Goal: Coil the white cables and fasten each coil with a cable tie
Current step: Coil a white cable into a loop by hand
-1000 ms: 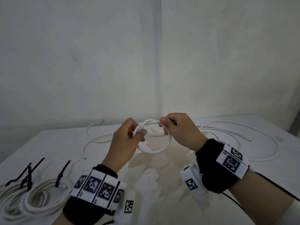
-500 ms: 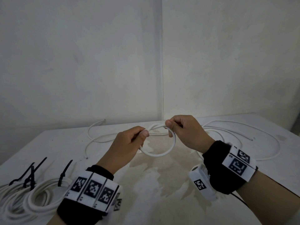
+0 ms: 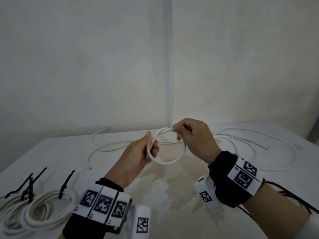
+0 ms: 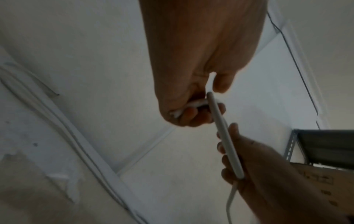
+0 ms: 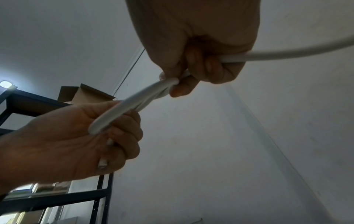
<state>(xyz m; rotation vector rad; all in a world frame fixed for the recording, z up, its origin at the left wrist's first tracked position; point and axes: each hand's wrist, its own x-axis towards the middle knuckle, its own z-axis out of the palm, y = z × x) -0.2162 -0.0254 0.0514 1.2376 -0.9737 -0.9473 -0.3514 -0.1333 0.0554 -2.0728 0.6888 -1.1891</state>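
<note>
White table (image 3: pixel 69 152) with a brownish stain under the hands, pushed into a corner of bare white walls (image 3: pixel 86 66). Dark metal shelving (image 5: pixel 57 200) with a cardboard box (image 5: pixel 84 94) on it in the right wrist view.

Compared with a second ago: loop of white cable (image 3: pixel 170 162) wider and rounder, left hand (image 3: pixel 138 156) turned so the thumb points up, right hand (image 3: pixel 195 137) shifted a little right and up.

Loop held above the table between both hands, standing roughly upright and facing the person, long axis running left to right from one grip to the other. Left hand (image 5: pixel 76 136) curled round the left side of the loop, two strands seemingly bunched inside the fist, though blurred in the left wrist view. Right hand (image 5: pixel 191 45) pinching the top right of the loop between thumb and fingers (image 5: pixel 180 89), the rest of the cable leaving that grip to the right and trailing in long curves over the table beyond. More loose cables (image 3: pixel 107 147) lying behind the left grip.

Finished coils (image 3: pixel 34 213) well to the left of the left wrist, each bound with a black tie (image 3: pixel 64 185), tails sticking up.
</note>
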